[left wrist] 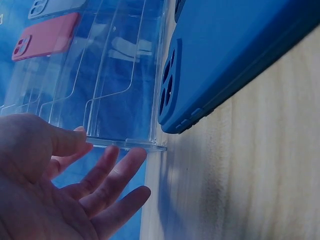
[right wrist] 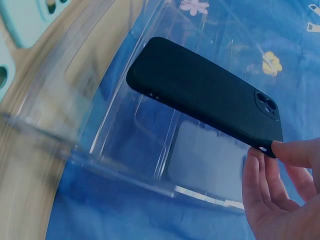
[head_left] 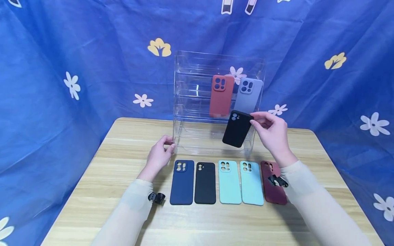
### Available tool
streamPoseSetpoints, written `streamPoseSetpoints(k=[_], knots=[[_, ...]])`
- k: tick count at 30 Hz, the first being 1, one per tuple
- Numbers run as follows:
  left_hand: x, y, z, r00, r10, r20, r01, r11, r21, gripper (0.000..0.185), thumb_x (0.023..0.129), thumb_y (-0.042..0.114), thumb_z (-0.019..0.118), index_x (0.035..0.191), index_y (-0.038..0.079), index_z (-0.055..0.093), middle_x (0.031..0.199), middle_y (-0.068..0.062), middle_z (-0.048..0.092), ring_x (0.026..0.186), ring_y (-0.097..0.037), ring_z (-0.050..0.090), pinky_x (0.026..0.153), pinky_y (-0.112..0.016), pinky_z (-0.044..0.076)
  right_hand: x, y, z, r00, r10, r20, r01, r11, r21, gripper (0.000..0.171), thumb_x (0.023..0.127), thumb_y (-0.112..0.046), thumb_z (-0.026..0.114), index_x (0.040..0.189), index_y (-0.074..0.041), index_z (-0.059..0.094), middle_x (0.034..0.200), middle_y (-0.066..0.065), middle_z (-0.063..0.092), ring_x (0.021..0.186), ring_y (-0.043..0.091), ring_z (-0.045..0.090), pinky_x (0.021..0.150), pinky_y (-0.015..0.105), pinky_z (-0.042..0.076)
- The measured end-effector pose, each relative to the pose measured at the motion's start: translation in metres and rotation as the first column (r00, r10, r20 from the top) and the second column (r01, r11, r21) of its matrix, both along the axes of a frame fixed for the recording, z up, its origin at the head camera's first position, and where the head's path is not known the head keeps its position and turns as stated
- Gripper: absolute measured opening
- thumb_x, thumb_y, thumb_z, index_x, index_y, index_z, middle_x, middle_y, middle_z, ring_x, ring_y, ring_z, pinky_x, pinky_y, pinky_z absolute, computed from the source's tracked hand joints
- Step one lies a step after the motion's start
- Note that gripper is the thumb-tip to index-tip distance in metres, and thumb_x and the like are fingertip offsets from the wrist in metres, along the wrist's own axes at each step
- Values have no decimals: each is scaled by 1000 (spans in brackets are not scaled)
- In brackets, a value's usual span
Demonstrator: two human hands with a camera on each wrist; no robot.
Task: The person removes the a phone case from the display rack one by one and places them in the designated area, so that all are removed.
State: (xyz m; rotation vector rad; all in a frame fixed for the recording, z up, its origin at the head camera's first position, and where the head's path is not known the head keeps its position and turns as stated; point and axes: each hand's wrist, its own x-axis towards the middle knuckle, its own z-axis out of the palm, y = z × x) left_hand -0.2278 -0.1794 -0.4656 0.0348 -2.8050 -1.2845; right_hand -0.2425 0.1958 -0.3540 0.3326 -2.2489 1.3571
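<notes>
My right hand (head_left: 272, 131) pinches a black phone case (head_left: 237, 129) by its upper right corner, thumb on one side and fingers on the other. The case hangs tilted in front of the clear display rack (head_left: 191, 135), its camera cutouts at the top. In the right wrist view the case (right wrist: 200, 92) spans the middle of the picture. My left hand (head_left: 160, 153) is at the rack's lower left edge, its fingers loosely extended there. A red case (head_left: 221, 97) and a lavender case (head_left: 248, 94) stand in the rack's right part.
On the wooden table (head_left: 123, 205), in front of the rack, lie a navy case (head_left: 182, 184), another black case (head_left: 205, 184), two mint cases (head_left: 230, 184) and a maroon case (head_left: 275, 191) partly covered by my right wrist. A blue flowered curtain (head_left: 107, 68) surrounds the table.
</notes>
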Motion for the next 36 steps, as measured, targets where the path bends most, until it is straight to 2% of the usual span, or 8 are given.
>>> streamPoseSetpoints(k=[6,14,18,23,30,36], knots=[[-1,-1,2,1000,-3,-1,3,1000,-2,28,105,20,59,132,10,59,131,-11,68,95,-28,75,77,-40,54,7,25,-1,998,-50,49,50,999,2,19,91,-6,78,110,-9,79,94,17,77,76,-1,68,74,10,54],[-1,-3,1,1000,-5,-2,5,1000,1,29,105,21,58,133,10,58,133,-12,68,96,-28,75,81,-43,55,15,60,-6,989,-110,104,108,994,28,22,90,-10,80,112,-6,79,86,-14,73,75,-5,68,72,8,53],[0,-2,1,1000,-8,4,8,1000,7,28,105,21,58,132,12,58,134,-11,68,96,-28,75,81,-43,55,22,80,-10,980,-145,135,138,988,65,22,91,-13,80,113,-6,78,86,-21,72,77,-7,69,73,8,53],[-1,-1,2,1000,-5,5,5,1000,4,26,105,21,59,130,12,59,132,-10,68,97,-28,75,80,-42,54,35,107,-20,958,-206,199,184,975,125,24,93,-19,78,114,-7,77,87,-28,69,77,-11,68,69,8,53],[0,0,3,1000,-8,9,8,1000,-11,24,106,20,57,128,10,59,130,-12,68,97,-29,76,80,-44,55,50,143,-34,942,-211,260,171,971,170,30,94,-14,77,119,1,73,86,-31,68,75,-13,67,63,9,50],[0,0,3,1000,-8,9,8,1000,-9,26,106,21,57,130,9,58,131,-12,68,98,-29,75,83,-47,56,57,177,-41,917,-222,332,159,966,205,29,95,-18,76,119,-2,73,83,-34,69,73,-13,66,59,13,48]])
